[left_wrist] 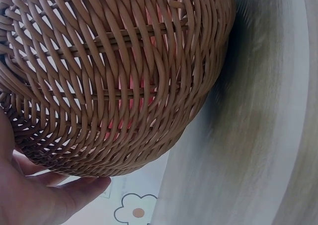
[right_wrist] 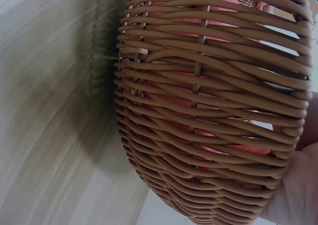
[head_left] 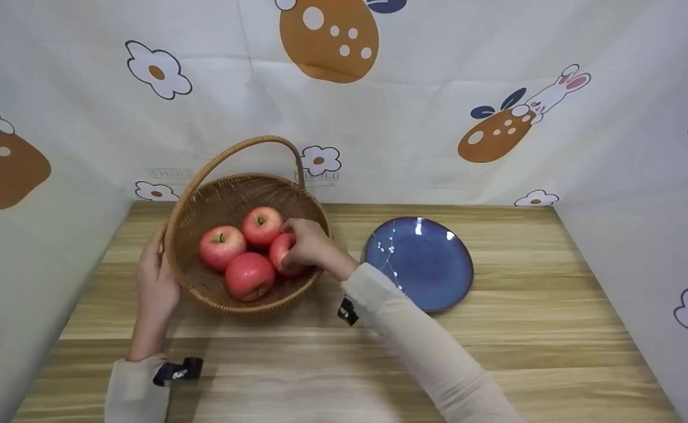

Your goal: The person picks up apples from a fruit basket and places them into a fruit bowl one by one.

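A brown wicker basket (head_left: 249,187) with an arched handle stands on the table's left side and holds several red apples (head_left: 221,248). My right hand (head_left: 311,244) reaches over the basket's right rim and grips the rightmost apple (head_left: 279,251), thumb and fingers on either side of it. My left hand (head_left: 160,288) rests against the basket's left outer side. In the left wrist view, its fingers (left_wrist: 82,190) lie fairly straight along the woven wall (left_wrist: 124,86). The right wrist view shows mostly the basket's outside (right_wrist: 213,111), with red showing through the gaps.
A dark blue plate (head_left: 426,264) with a white blossom pattern lies right of the basket, close to my right forearm. Behind the wood-grain table (head_left: 296,370) hangs a printed white cloth (head_left: 402,117), which also bounds both sides.
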Demonstrator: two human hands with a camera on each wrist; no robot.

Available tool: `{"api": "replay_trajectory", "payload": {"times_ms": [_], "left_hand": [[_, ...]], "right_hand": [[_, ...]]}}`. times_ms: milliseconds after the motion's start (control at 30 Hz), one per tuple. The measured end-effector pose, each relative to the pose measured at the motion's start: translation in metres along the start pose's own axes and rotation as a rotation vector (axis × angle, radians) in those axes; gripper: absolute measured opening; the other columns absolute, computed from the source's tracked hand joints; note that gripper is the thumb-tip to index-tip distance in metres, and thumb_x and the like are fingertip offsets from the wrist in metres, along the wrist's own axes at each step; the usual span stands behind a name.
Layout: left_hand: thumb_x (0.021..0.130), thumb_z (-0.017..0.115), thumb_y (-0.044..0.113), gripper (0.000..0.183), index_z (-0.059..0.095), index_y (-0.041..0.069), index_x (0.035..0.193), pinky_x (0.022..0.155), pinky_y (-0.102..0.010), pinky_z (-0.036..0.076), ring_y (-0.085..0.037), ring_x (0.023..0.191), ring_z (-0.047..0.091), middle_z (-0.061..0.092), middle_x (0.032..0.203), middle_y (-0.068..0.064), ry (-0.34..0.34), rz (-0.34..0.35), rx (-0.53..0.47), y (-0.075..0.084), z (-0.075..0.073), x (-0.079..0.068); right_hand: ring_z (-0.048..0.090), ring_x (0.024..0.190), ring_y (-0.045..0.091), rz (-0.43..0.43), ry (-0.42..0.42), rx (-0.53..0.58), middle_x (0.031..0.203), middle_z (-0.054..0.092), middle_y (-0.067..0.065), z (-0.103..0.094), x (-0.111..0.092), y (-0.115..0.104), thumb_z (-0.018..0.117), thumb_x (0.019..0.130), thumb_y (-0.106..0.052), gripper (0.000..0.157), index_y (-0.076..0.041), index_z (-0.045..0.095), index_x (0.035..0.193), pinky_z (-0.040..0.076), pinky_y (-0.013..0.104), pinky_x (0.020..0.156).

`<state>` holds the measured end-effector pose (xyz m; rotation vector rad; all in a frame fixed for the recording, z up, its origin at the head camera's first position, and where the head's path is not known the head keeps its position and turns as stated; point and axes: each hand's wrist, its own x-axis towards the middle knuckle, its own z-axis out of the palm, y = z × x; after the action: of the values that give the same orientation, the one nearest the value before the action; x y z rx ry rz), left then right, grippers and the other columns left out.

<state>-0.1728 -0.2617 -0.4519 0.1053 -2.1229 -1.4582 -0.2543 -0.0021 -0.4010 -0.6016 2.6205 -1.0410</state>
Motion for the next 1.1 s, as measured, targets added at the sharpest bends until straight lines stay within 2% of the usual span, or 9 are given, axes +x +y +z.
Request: {"api": "replay_trajectory", "payload": {"times_ms": [167, 333, 433, 600, 667, 833, 900, 967, 1100], "left_hand": [[0.11, 0.04, 0.002, 0.045, 0.044, -0.014, 0.151, 0.126, -0.055, 0.025, -0.05, 0.146, 0.038, 0.044, 0.153, -0.038, 0.0, -0.002, -0.013, -0.0015, 0.0003, -0.0002], [0.109, 0.041, 0.002, 0.045, 0.045, -0.012, 0.152, 0.123, -0.06, 0.028, -0.05, 0.145, 0.039, 0.045, 0.152, -0.038, 0.002, -0.004, -0.006, -0.0015, -0.0004, -0.0013], [0.109, 0.041, 0.002, 0.045, 0.045, -0.013, 0.151, 0.124, -0.059, 0.028, -0.051, 0.144, 0.04, 0.046, 0.151, -0.039, 0.007, 0.011, -0.004, -0.0022, 0.0002, -0.001], [0.11, 0.041, 0.004, 0.044, 0.046, -0.015, 0.15, 0.122, -0.055, 0.032, -0.05, 0.141, 0.043, 0.048, 0.149, -0.039, 0.009, 0.011, 0.012, -0.0012, 0.0007, -0.0015], [0.11, 0.041, 0.004, 0.044, 0.047, -0.015, 0.149, 0.121, -0.051, 0.035, -0.049, 0.139, 0.045, 0.05, 0.148, -0.039, 0.011, 0.011, 0.022, -0.0007, 0.0004, -0.0019], [0.11, 0.041, 0.005, 0.043, 0.047, -0.014, 0.149, 0.11, -0.022, 0.041, -0.047, 0.137, 0.047, 0.051, 0.147, -0.038, 0.009, 0.014, 0.012, -0.002, 0.0, -0.0019], [0.111, 0.041, 0.005, 0.044, 0.047, -0.014, 0.149, 0.105, -0.015, 0.041, -0.046, 0.137, 0.048, 0.05, 0.148, -0.038, 0.005, 0.012, -0.002, -0.0029, 0.0, -0.0015], [0.11, 0.041, 0.004, 0.044, 0.047, -0.013, 0.15, 0.104, -0.015, 0.043, -0.044, 0.138, 0.048, 0.05, 0.149, -0.036, 0.0, 0.005, -0.015, -0.0033, -0.0002, -0.0006], [0.11, 0.042, 0.004, 0.044, 0.048, -0.012, 0.15, 0.107, -0.02, 0.045, -0.041, 0.138, 0.048, 0.052, 0.148, -0.034, -0.007, -0.008, -0.017, -0.0026, -0.0007, 0.0008]], "right_hand": [[0.062, 0.115, 0.034, -0.057, 0.007, -0.063, 0.115, 0.074, 0.017, 0.0003, -0.0006, 0.0006, 0.092, 0.069, -0.009, 0.058, 0.001, 0.071, 0.121, 0.049, 0.039, 0.103], [0.058, 0.118, 0.036, -0.116, 0.002, -0.087, 0.117, 0.073, 0.017, 0.001, -0.0029, 0.0, 0.091, 0.071, -0.012, 0.058, 0.0, 0.071, 0.124, 0.04, 0.048, 0.109], [0.057, 0.118, 0.036, -0.156, 0.014, -0.084, 0.12, 0.073, 0.017, 0.0015, -0.004, 0.0001, 0.089, 0.071, -0.011, 0.058, 0.001, 0.071, 0.125, 0.037, 0.049, 0.11], [0.056, 0.117, 0.035, -0.2, 0.045, -0.074, 0.123, 0.074, 0.017, 0.0028, -0.0049, -0.0002, 0.088, 0.071, -0.01, 0.058, 0.003, 0.071, 0.126, 0.037, 0.042, 0.103], [0.055, 0.116, 0.034, -0.204, 0.061, -0.073, 0.124, 0.074, 0.017, 0.0036, -0.0053, -0.0009, 0.088, 0.071, -0.011, 0.059, 0.003, 0.071, 0.126, 0.037, 0.04, 0.099], [0.055, 0.116, 0.033, -0.199, 0.095, -0.062, 0.125, 0.073, 0.017, 0.0045, -0.0067, -0.003, 0.088, 0.072, -0.013, 0.061, 0.002, 0.07, 0.128, 0.041, 0.041, 0.101], [0.055, 0.116, 0.033, -0.199, 0.108, -0.049, 0.125, 0.073, 0.017, 0.0046, -0.007, -0.0031, 0.088, 0.072, -0.013, 0.061, 0.003, 0.07, 0.129, 0.044, 0.04, 0.101], [0.056, 0.115, 0.034, -0.203, 0.116, -0.031, 0.126, 0.073, 0.018, 0.0044, -0.0075, -0.0032, 0.087, 0.072, -0.012, 0.062, 0.004, 0.069, 0.129, 0.046, 0.038, 0.1], [0.057, 0.115, 0.034, -0.205, 0.131, -0.008, 0.127, 0.072, 0.021, 0.0043, -0.0069, -0.0029, 0.087, 0.073, -0.012, 0.065, 0.008, 0.066, 0.131, 0.049, 0.033, 0.097]]}}
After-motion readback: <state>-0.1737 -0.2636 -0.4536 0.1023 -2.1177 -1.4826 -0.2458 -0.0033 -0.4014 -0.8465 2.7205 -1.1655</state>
